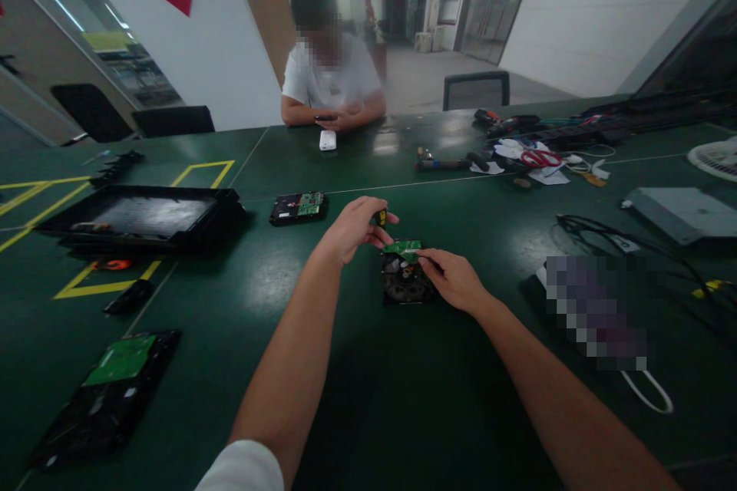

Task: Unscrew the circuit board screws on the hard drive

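Observation:
A hard drive (408,288) lies on the green table in front of me, its dark metal underside facing up. A green circuit board (406,247) sits at its far end and looks slightly raised. My right hand (454,276) pinches the board's right edge between thumb and fingertips. My left hand (360,229) is closed around a black-and-yellow screwdriver (381,218), of which only part of the handle shows. The left fingertips hover at the board's left corner; whether they touch it I cannot tell.
Another hard drive (298,208) lies beyond my left hand, and a larger board-bearing unit (109,391) at near left. Black trays (143,219) stand left. On the right are a metal box (685,213), cables (610,234) and a blurred-out object (596,314). A person (334,84) sits opposite.

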Demonstrator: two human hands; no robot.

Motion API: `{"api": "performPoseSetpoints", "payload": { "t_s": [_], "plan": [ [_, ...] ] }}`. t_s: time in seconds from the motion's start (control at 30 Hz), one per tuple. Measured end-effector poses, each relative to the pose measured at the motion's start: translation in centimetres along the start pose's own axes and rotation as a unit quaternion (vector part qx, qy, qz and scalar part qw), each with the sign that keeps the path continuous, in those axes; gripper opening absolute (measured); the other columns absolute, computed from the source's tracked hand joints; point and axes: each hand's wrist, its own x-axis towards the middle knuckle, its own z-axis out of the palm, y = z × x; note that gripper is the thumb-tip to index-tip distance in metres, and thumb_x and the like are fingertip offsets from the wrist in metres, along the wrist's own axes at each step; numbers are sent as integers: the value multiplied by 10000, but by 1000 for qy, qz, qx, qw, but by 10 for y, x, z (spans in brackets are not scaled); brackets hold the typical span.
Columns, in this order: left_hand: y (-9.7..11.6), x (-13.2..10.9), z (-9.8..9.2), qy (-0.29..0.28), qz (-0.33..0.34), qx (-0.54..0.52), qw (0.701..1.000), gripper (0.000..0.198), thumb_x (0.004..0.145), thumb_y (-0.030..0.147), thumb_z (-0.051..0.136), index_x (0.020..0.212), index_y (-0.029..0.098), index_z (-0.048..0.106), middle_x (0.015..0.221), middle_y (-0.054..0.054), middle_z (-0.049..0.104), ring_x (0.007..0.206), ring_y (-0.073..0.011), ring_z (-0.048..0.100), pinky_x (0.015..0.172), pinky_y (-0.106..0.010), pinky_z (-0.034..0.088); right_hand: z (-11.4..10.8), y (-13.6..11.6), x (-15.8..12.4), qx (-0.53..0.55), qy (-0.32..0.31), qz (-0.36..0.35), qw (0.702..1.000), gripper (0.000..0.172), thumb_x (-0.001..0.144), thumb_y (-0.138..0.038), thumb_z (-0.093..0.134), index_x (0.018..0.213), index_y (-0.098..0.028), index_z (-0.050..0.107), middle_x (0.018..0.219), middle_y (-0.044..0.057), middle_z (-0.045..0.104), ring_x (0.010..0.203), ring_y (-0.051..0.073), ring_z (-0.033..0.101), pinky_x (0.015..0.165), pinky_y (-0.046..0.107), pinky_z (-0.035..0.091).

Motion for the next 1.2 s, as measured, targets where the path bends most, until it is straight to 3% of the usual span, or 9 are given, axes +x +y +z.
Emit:
{"api": "performPoseSetpoints", "payload": {
  "t_s": [0.3,0.67,0.97,1.2],
  "plan": [
    [4,-3,-2,15,30,61,998,252,891,378,555,913,174,703,1002,-88,674,572,-102,641,474,-225,421,-1,0,0,-6,-3,2,1000,369,1056,-410,405,1288,-269,656,1184,63,722,1037,237,678,896,378,515],
    [1,0,1,11,2,7,1000,263,881,424,591,1002,192,572,963,-96,733,534,-143,649,494,-267,484,1,2,0,-8,-6,4,1000,363,1055,-414,417,1293,-270,650,1182,59,722,1032,232,678,903,385,517],
    [4,-3,-4,41,33,75,996,273,875,383,545,899,172,717,955,-80,681,560,-96,601,485,-229,414,0,0,0,-6,-2,4,1000,370,1054,-412,406,1284,-274,661,1178,65,725,1032,242,682,882,386,523],
    [2,-2,-1,23,17,30,999,262,877,394,575,1003,180,658,998,-97,711,557,-128,639,486,-252,447,0,-1,0,-3,-3,0,1000,370,1055,-414,408,1292,-277,657,1195,62,722,1054,240,679,909,391,518]
  ]
}}
